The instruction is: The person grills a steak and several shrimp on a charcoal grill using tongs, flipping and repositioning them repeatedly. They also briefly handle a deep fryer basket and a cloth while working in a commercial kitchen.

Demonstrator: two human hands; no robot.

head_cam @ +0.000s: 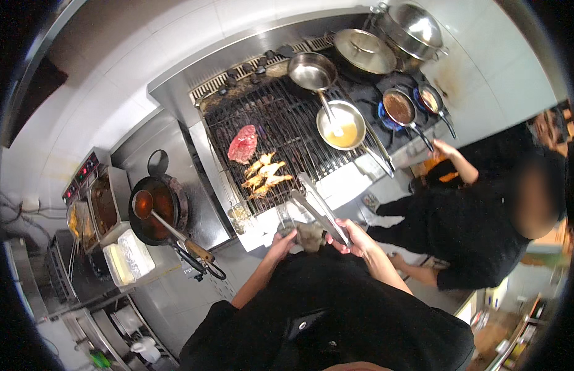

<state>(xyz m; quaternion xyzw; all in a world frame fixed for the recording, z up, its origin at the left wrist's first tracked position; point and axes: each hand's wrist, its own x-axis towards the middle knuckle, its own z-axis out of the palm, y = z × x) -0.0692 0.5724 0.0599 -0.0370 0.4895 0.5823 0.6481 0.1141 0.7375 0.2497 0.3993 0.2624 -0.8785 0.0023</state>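
Note:
My right hand (356, 237) grips metal kitchen tongs (318, 211), their tips apart above the front edge of the charcoal grill (287, 116). A crumpled greyish cloth (310, 235) sits between my hands, and my left hand (282, 243) appears to hold its left side. On the grate lies a raw red steak (242, 143). Closer to the tongs are several browned pieces of meat (267, 172), perhaps poultry. Toward the grill's right side, a steel pan (342, 137) contains yellowish liquid; the handle of another steel pan (313, 72) reaches over it.
At left, a dark pan (150, 234) holds reddish-brown liquid and a ladle (144, 205). Beside it is a white tub (119, 264) with a pale yellow block. At right, a co-worker's hand (442, 150) holds a frying pan (399, 106) over a blue flame. Lidded pots (365, 50) stand behind.

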